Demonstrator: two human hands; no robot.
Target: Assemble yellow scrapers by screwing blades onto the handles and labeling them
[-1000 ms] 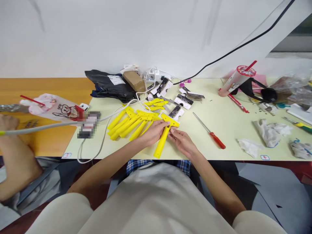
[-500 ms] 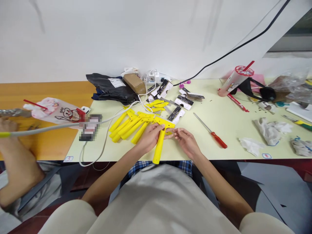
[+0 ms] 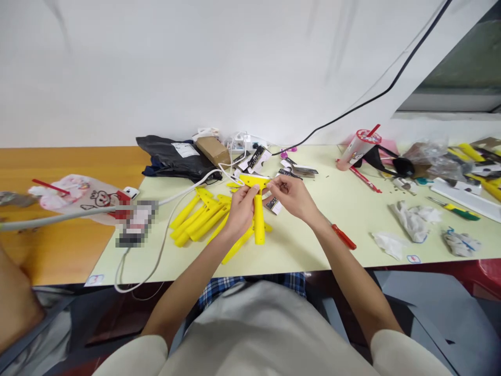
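Observation:
My left hand [image 3: 242, 211] grips the handle of a yellow plastic scraper [image 3: 259, 219], whose T-shaped head [image 3: 254, 181] points away from me. My right hand [image 3: 293, 197] pinches the right end of that head. Beside the scraper, several more yellow scraper handles [image 3: 198, 222] lie in a loose pile to the left. Packaged metal blades on white-and-black cards [image 3: 258, 159] are scattered behind my hands. A red-handled screwdriver [image 3: 343, 236] lies to the right, its shaft hidden beneath my right forearm.
A white cable [image 3: 168, 209] runs across the pale table [image 3: 313, 256] past a black bag [image 3: 176, 159] and cardboard box [image 3: 211, 150]. Crumpled tissues [image 3: 410, 222] and a plastic cup with a straw [image 3: 358, 149] sit right. A co-worker's arm [image 3: 11, 297] shows at lower left.
The view has tilted upward, shifting the table lower. My hands have lifted the scraper away from the table's front edge, and my right hand has moved from beside the head onto its right end.

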